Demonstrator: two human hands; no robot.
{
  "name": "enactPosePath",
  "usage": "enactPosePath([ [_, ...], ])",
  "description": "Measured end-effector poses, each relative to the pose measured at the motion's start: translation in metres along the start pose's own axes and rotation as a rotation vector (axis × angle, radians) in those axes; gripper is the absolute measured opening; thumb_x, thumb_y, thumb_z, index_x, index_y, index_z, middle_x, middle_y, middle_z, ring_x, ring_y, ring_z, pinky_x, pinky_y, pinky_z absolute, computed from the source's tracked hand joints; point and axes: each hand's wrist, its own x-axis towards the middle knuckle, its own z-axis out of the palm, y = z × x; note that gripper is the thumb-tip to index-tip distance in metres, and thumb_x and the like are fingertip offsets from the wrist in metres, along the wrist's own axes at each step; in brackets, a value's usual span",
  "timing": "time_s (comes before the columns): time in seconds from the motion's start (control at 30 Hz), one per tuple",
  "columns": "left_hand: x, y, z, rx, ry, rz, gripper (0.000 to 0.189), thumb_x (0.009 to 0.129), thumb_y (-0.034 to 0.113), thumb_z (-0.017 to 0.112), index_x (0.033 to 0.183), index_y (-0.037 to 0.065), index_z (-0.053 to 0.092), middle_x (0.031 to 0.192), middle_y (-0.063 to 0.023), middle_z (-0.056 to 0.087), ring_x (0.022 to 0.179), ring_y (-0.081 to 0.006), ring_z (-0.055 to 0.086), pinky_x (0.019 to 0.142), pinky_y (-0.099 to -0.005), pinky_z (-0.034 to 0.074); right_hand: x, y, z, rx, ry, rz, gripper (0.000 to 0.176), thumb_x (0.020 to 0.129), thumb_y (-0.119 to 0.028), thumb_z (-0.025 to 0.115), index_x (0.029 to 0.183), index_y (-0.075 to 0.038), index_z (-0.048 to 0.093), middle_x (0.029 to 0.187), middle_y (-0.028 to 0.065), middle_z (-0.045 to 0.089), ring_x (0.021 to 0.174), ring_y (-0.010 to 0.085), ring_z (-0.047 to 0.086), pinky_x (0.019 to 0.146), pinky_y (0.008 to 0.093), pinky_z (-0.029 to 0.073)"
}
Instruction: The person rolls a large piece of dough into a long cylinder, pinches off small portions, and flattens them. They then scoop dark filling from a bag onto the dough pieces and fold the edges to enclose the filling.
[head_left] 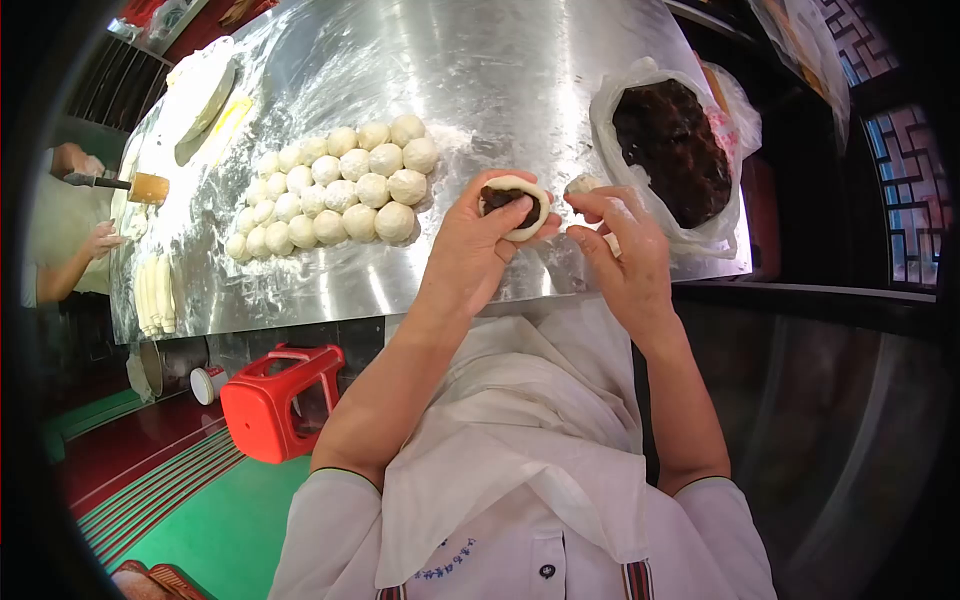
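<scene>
My left hand [468, 248] cups a round dough wrapper [541, 222], its thumb pressed into the dark filling [494, 199] inside. The wrapper's pale rim stands up around the filling. Just to the right, my right hand [637, 255] is held over the table's front part, thumb and fingers curved and apart, with flour on the skin. A small pale dough piece [583, 185] shows right at its index fingertip, partly behind the fingers. Rows of floured dough balls [327, 197] lie to the left of my hands.
A plastic bag [607, 110] full of dark paste [672, 150] sits on the right of the steel table [480, 70]. Dough strips [154, 293] lie at the left, where another person [75, 225] stands near a wooden-headed tool [148, 188]. Below is a red stool [262, 412].
</scene>
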Motion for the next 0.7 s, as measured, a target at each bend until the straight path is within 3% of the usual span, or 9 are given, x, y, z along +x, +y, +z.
enactPosePath([
  [0.07,-0.001,-0.003,0.000,-0.349,-0.130,0.014,0.040,0.107,0.025,0.052,0.135,-0.004,0.050,0.129,-0.0232,0.061,0.119,-0.0314,0.062,0.100,-0.0434,0.052,0.001,-0.003,0.002,0.052,0.095,-0.043,0.063,0.081,-0.018,0.082,0.136,-0.007,0.056,0.143,0.0181,0.050,0.130,0.0348,0.050,0.104,0.0435,0.046],
  [0.2,-0.012,0.021,0.027,-0.582,-0.115,-0.139,0.039,0.108,0.027,0.049,0.126,-0.007,0.054,0.122,-0.0158,0.063,0.106,-0.0274,0.068,0.091,-0.0367,0.057,0.008,-0.008,0.001,-0.213,0.150,-0.216,0.072,0.078,-0.023,0.084,0.139,-0.004,0.051,0.145,0.0190,0.048,0.132,0.0387,0.048,0.107,0.0467,0.043],
  [0.3,-0.015,0.018,0.027,-0.460,-0.111,-0.138,0.038,0.110,0.029,0.046,0.125,-0.003,0.058,0.113,-0.0093,0.065,0.098,-0.0198,0.067,0.084,-0.0310,0.054,0.011,-0.011,0.007,-0.299,0.142,-0.331,0.077,0.076,-0.028,0.083,0.139,-0.001,0.048,0.148,0.0192,0.047,0.133,0.0418,0.046,0.110,0.0493,0.039],
  [0.37,-0.020,0.015,0.019,-0.131,-0.236,-0.151,0.043,0.108,0.025,0.050,0.140,-0.004,0.050,0.121,-0.0098,0.064,0.104,-0.0159,0.064,0.091,-0.0310,0.053,0.010,-0.015,0.013,-0.159,0.147,-0.400,0.076,0.077,-0.029,0.082,0.138,-0.001,0.046,0.150,0.0190,0.045,0.134,0.0434,0.044,0.113,0.0511,0.035],
  [0.4,-0.021,0.012,0.022,0.022,-0.175,-0.107,0.034,0.107,0.020,0.052,0.132,-0.002,0.059,0.114,-0.0051,0.066,0.098,-0.0086,0.061,0.087,-0.0250,0.050,0.009,-0.021,0.016,-0.120,0.201,-0.403,0.065,0.081,-0.025,0.081,0.133,-0.002,0.049,0.146,0.0181,0.049,0.128,0.0414,0.050,0.107,0.0483,0.042],
  [0.5,-0.017,0.016,0.023,0.289,-0.139,-0.013,0.027,0.105,0.017,0.055,0.122,-0.001,0.066,0.106,-0.0011,0.068,0.095,-0.0058,0.059,0.085,-0.0237,0.048,0.008,-0.010,0.031,0.035,0.241,-0.320,0.052,0.087,-0.020,0.077,0.129,-0.003,0.052,0.140,0.0177,0.055,0.120,0.0386,0.057,0.098,0.0441,0.049],
  [0.53,-0.016,0.016,0.024,0.305,-0.142,0.019,0.024,0.103,0.016,0.057,0.116,-0.001,0.069,0.101,0.0013,0.068,0.093,-0.0041,0.057,0.085,-0.0227,0.047,0.009,-0.006,0.035,0.068,0.272,-0.312,0.037,0.093,-0.014,0.070,0.125,-0.004,0.055,0.133,0.0169,0.060,0.113,0.0363,0.061,0.090,0.0408,0.053],
  [0.63,-0.014,0.004,0.022,0.355,-0.002,0.060,0.021,0.099,0.014,0.057,0.104,0.001,0.072,0.089,-0.0012,0.070,0.080,-0.0065,0.057,0.074,-0.0263,0.048,0.018,-0.005,0.040,0.068,0.243,-0.337,0.031,0.095,-0.010,0.065,0.125,-0.003,0.056,0.130,0.0164,0.062,0.111,0.0369,0.061,0.092,0.0417,0.051],
  [0.7,-0.015,-0.001,0.012,0.280,0.004,0.090,0.020,0.098,0.014,0.058,0.102,0.000,0.072,0.085,-0.0010,0.069,0.079,-0.0070,0.057,0.074,-0.0267,0.048,0.020,-0.016,0.041,-0.008,0.238,-0.314,0.030,0.096,-0.008,0.063,0.124,-0.002,0.056,0.128,0.0157,0.063,0.109,0.0370,0.061,0.092,0.0424,0.051],
])
